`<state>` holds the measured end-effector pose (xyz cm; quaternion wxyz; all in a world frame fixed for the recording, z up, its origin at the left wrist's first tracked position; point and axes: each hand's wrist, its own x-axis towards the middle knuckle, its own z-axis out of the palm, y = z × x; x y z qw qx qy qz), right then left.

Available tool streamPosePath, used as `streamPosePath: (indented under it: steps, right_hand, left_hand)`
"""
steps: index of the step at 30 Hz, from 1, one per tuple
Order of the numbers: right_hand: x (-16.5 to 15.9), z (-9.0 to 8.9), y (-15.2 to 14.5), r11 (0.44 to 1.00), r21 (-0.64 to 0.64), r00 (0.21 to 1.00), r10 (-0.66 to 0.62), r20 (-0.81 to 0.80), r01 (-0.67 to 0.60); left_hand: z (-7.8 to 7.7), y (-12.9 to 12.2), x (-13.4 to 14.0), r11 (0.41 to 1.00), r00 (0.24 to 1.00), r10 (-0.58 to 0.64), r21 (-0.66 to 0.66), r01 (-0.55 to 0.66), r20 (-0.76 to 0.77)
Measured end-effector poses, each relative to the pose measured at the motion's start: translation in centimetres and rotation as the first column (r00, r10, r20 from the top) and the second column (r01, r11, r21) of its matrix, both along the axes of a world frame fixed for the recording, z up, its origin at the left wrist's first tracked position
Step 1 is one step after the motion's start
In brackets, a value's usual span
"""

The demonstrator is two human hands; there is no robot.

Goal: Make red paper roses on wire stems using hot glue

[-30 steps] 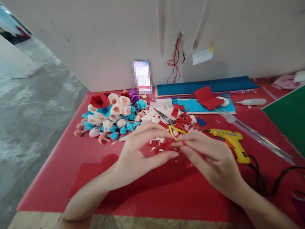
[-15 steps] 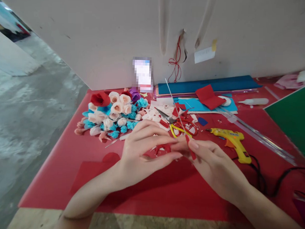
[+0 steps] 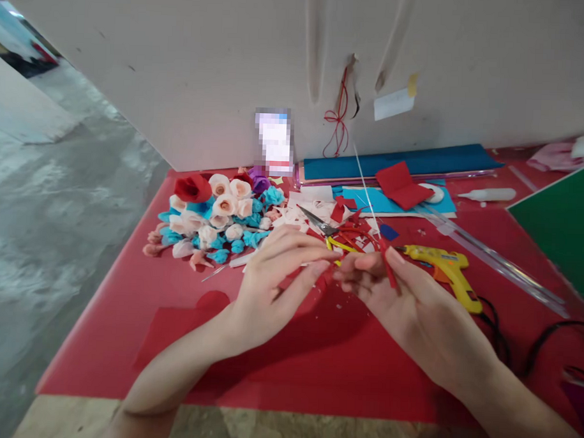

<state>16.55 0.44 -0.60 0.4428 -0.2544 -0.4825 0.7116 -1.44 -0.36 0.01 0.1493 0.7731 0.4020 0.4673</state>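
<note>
My right hand is closed in a pinch on a thin white stick that points up and away. Red paper is wrapped round the stick's lower end, between thumb and fingers. My left hand has its thumb brought against its fingers, with a red paper piece showing between them; part of it is hidden. Just beyond the hands lie scissors with yellow and red handles, among white and red paper scraps. A yellow glue gun lies right of my right hand.
Paper flowers in several colours are heaped at left. Behind are blue sheets, a folded red paper and a white bottle. A phone leans on the wall. A black cord and green board are at right.
My right hand has moved right and turned, carrying the stick with its red paper away from the left hand. My left thumb has closed up to the fingers, where red paper now shows.
</note>
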Motion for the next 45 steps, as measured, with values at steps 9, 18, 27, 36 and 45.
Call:
streamPosePath:
  steps: [9,18,27,36,45]
  right_hand:
    - [-0.3,0.0,-0.6,0.983,0.132,0.99,-0.135,0.049,0.128]
    - [-0.1,-0.5,-1.2,0.932,0.302,0.954,-0.254,0.157,0.199]
    - [-0.3,-0.2,-0.8,0.944,0.276,0.96,-0.228,0.159,0.179]
    - [-0.2,-0.1,-0.6,0.928,0.323,0.962,-0.238,0.136,0.184]
    - [-0.6,-0.5,-0.8,0.938,0.298,0.972,-0.215,0.094,0.179]
  left_hand:
    - [0.3,-0.3,0.6,0.934,0.972,0.161,0.346,-0.095,-0.17]
    - [0.1,-0.5,0.5,0.971,0.992,0.06,0.235,-0.032,-0.115]
    - [-0.5,-0.4,0.2,1.0,1.0,0.004,0.0,-0.004,-0.018]
    - [-0.8,0.2,0.3,0.963,0.989,-0.135,-0.228,0.147,0.065]
    - [-0.2,-0.2,0.5,0.935,0.977,-0.196,-0.283,0.212,0.083]
